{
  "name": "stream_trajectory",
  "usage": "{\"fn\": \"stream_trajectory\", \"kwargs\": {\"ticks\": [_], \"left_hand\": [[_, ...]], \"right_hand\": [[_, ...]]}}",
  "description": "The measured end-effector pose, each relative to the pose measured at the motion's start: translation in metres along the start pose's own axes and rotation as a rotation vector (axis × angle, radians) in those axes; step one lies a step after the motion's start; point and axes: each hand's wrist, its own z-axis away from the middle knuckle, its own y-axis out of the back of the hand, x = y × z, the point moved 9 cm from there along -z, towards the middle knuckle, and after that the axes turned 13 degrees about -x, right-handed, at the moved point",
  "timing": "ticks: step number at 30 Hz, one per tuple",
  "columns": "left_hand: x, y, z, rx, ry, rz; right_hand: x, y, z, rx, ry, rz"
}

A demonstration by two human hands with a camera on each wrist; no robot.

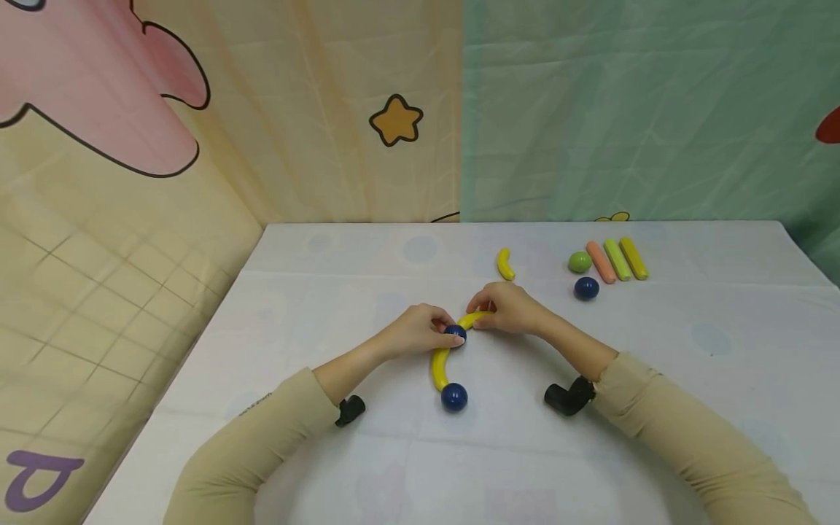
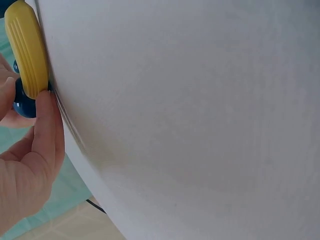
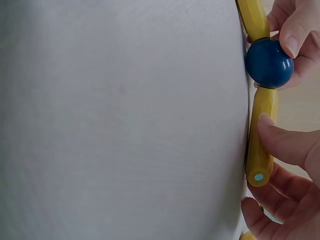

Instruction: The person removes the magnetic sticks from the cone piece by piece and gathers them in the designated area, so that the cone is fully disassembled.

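Observation:
My left hand [image 1: 413, 332] pinches a glossy blue ball [image 1: 456, 333] between thumb and fingers. A curved yellow rod [image 1: 440, 368] runs from this ball toward the near side, ending at another blue ball [image 1: 454, 397] on the table. On the ball's far side, a second curved yellow rod [image 3: 261, 145] meets it in line. My right hand [image 1: 515, 308] holds that rod, thumb on top and fingers beneath. The rod's free end shows a small pale round spot in the right wrist view. In the left wrist view, the left fingertips are at the first yellow rod's end [image 2: 30, 60].
On the white table [image 1: 295, 292], a loose curved yellow rod [image 1: 505, 264] lies beyond my right hand. Farther right are a green ball [image 1: 580, 262], a blue ball [image 1: 587, 288], and straight pink [image 1: 601, 262], light green [image 1: 617, 259] and yellow [image 1: 634, 258] rods. A printed curtain hangs behind.

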Motion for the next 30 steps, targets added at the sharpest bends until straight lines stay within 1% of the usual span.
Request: {"fn": "stream_trajectory", "kwargs": {"ticks": [3,9,12,17,22,30], "left_hand": [[0.000,0.000,-0.001,-0.005,-0.008,0.002],[0.000,0.000,-0.001,-0.011,-0.008,0.005],[0.001,0.000,0.000,-0.014,-0.009,0.007],[0.004,0.000,-0.001,-0.012,-0.024,0.000],[0.007,0.001,0.000,0.000,-0.041,-0.009],[0.006,0.002,0.000,0.016,-0.016,0.004]], "right_hand": [[-0.003,0.000,0.001,-0.004,0.013,0.043],[-0.007,-0.002,0.000,-0.045,-0.022,0.103],[-0.008,-0.002,-0.001,-0.049,-0.037,0.137],[-0.009,-0.001,-0.001,-0.033,-0.046,0.180],[-0.011,0.002,-0.001,0.001,-0.046,0.217],[-0.017,0.006,0.000,0.024,-0.054,0.264]]}}
